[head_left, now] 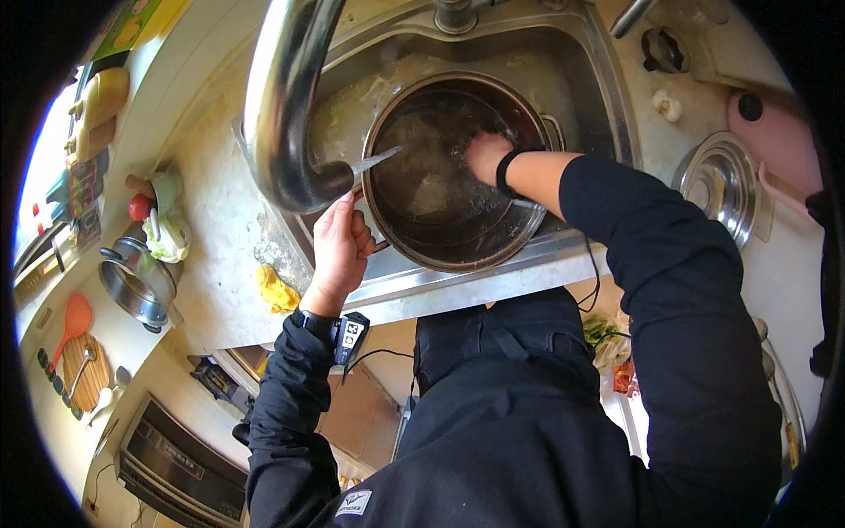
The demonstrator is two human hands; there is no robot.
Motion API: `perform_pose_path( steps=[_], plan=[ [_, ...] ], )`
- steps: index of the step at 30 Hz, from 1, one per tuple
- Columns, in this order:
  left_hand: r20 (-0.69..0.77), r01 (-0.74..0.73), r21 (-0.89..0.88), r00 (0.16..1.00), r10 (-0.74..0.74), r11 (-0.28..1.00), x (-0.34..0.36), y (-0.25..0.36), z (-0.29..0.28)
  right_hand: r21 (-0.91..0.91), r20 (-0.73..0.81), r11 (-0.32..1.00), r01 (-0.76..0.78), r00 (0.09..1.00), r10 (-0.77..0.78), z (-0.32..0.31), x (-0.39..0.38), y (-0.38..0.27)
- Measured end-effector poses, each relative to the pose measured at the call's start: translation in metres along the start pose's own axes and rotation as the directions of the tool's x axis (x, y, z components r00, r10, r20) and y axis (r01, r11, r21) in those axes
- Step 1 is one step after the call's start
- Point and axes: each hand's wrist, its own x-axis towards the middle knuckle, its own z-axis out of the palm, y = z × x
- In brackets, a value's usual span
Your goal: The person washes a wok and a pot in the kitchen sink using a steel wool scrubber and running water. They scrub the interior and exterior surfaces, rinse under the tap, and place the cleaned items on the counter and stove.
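A large metal pot (pixel 458 255) with two loop handles sits in the sink, holding murky water. From the curved steel faucet (pixel 304 167) a stream of water runs into it. My left hand (pixel 340 242) is closed around the pot's left handle. Inside the pot, my right hand (pixel 489 158) reaches down by the right wall, its fingers hidden in the rippling water. I cannot tell whether it holds anything.
The steel sink (pixel 607 97) surrounds the pot. A yellow cloth (pixel 276 289) lies left on the counter, with a glass-lidded pot (pixel 139 286) and a cabbage (pixel 165 238) beyond. On the right are a steel bowl (pixel 722 189), garlic (pixel 667 106) and a pink board (pixel 775 141).
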Motion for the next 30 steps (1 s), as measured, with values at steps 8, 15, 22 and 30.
perform_pose_path(
  steps=[8, 15, 22, 30],
  plan=[
    [-0.029, 0.02, -0.056, 0.999, -0.021, 0.998, -0.001, -0.003, 0.0, 0.61, 0.098, 0.603, -0.514, 0.804, 0.586, 0.002, 0.022, -0.008],
    [-0.036, -0.007, -0.002, 0.999, 0.007, 1.0, -0.002, -0.005, -0.001, 0.677, -0.567, 0.666, 0.313, 0.799, 0.201, -0.004, 0.059, -0.041],
    [-0.027, -0.016, -0.029, 1.0, 0.016, 0.999, 0.0, -0.008, -0.006, 0.443, 0.081, 0.766, 0.465, 0.83, -0.551, 0.014, -0.009, -0.073],
    [-0.013, -0.001, -0.05, 1.0, 0.001, 0.999, 0.004, -0.011, -0.009, 0.304, -0.328, 0.949, -0.08, 0.927, 0.183, 0.006, 0.014, 0.013]
  ],
)
